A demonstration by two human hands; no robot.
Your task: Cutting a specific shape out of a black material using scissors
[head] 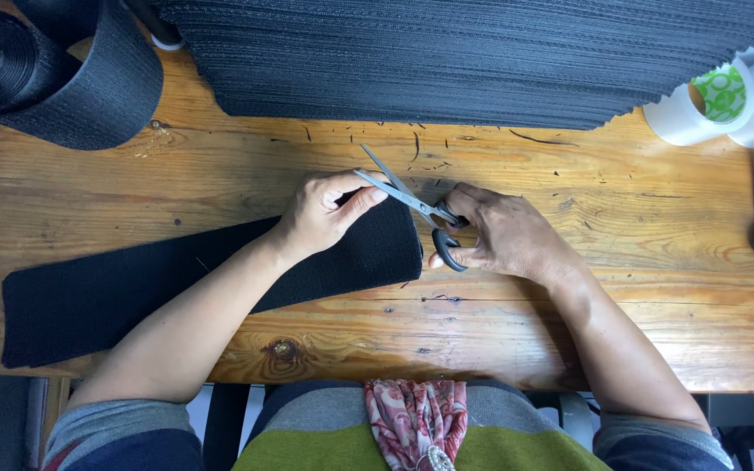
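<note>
Head view: right hand (503,234) is gripping open scissors (412,202) by the handles; left hand (325,212) is pinching the black webbing strip (133,292) lying flat on the wooden table (569,331). Risk: blades are closing near left fingertips (375,197); slipping webbing could skew the cut.

My right hand (499,231) works black-handled steel scissors (416,205), blades open at the rounded end of a long black woven fabric strip (176,283) on the wooden table (569,314). My left hand (325,209) pinches that end. A black webbing roll (63,70) sits far left.
</note>
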